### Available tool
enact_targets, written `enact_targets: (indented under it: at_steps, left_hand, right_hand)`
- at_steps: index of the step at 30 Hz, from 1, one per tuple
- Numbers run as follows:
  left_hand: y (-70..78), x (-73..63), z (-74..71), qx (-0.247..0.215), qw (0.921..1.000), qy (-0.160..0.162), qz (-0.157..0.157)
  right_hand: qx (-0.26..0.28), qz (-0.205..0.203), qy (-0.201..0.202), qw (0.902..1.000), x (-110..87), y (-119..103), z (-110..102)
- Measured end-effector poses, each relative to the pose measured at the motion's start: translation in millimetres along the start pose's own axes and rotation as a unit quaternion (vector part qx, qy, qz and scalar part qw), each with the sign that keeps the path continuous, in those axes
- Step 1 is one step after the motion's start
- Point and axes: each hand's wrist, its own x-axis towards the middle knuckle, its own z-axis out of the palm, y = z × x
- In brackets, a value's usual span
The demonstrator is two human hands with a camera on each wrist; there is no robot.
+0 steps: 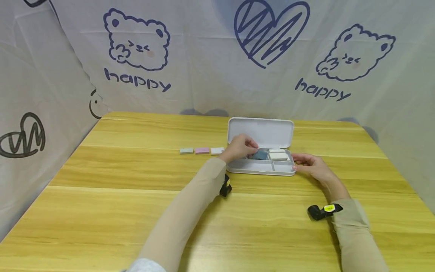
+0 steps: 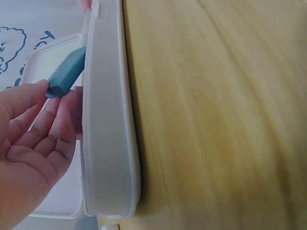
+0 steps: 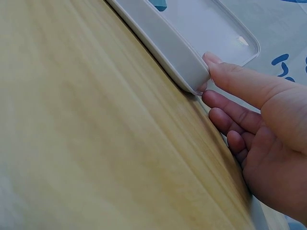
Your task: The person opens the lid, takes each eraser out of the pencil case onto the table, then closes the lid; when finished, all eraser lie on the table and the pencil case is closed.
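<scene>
A white pencil case (image 1: 259, 172) lies with its lid (image 1: 261, 133) raised at the back. Over the case's back compartment, my left hand (image 1: 239, 147) pinches a blue eraser (image 2: 68, 72) between thumb and fingers. In the left wrist view this block slants, its far end behind the case's wall. At the right end of the case, my right hand (image 1: 316, 168) grips the corner, thumb (image 3: 230, 74) on the rim and fingertips lower down. White erasers (image 1: 278, 156) sit in the back right compartment, beside the blue one.
Left of the case, a pale green eraser (image 1: 186, 151), a pink eraser (image 1: 202, 150) and a white eraser (image 1: 216, 151) lie in a row on the wooden table (image 1: 112, 181). A printed cloth (image 1: 204, 49) hangs behind the table's back edge.
</scene>
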Motion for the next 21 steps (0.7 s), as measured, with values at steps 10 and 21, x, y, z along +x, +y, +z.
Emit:
enact_targets:
  at_steps: [10,21]
  left_hand:
    - [2.4,-4.2,-6.3,-0.042,0.9990,0.017,-0.001]
    - [-8.0,-5.0,-17.7,-0.069,0.9974,0.020,-0.007]
  right_hand:
    - [0.009,-0.012,0.003,0.9999,2.0,1,0]
    - [-0.015,0.010,-0.001,0.9998,2.2,0,-1]
